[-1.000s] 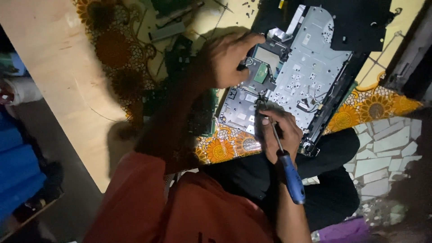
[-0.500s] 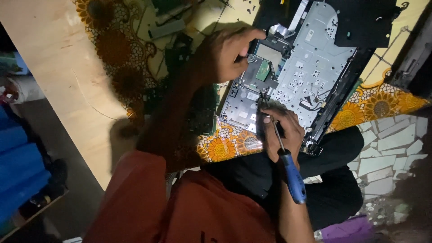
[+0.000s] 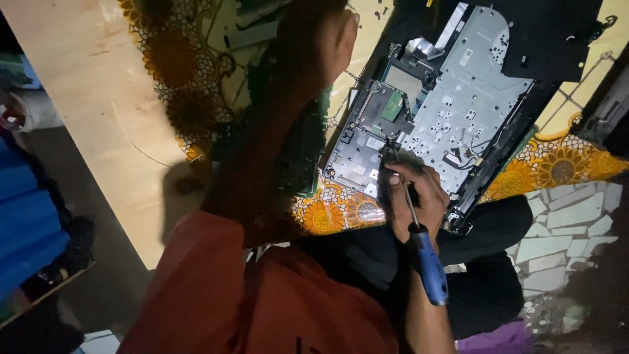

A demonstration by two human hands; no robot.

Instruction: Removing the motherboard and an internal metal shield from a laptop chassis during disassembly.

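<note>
Right hand point(image 3: 416, 200) low in the frame has its grip closed round a blue-handled screwdriver point(image 3: 429, 262), tip on the opened laptop chassis point(image 3: 452, 111) mid-right. Left hand point(image 3: 331, 42) up top hovers loose, holding nothing.

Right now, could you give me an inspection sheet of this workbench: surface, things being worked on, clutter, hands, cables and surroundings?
Surface: pale wooden table, partly covered by a sunflower-patterned cloth.
Job's things: opened laptop chassis, its metal inner plate showing; blue-handled screwdriver, tip down on the chassis near its lower edge.
Clutter: dark circuit board beside the chassis; small dark bits on the cloth near the top edge.
Hands: right hand holds the screwdriver shaft; left hand is raised over the cloth, grip not visible.
Cables: thin black wires on the metal plate.
Surroundings: mosaic stone floor; blue object at far left; dim light.
</note>
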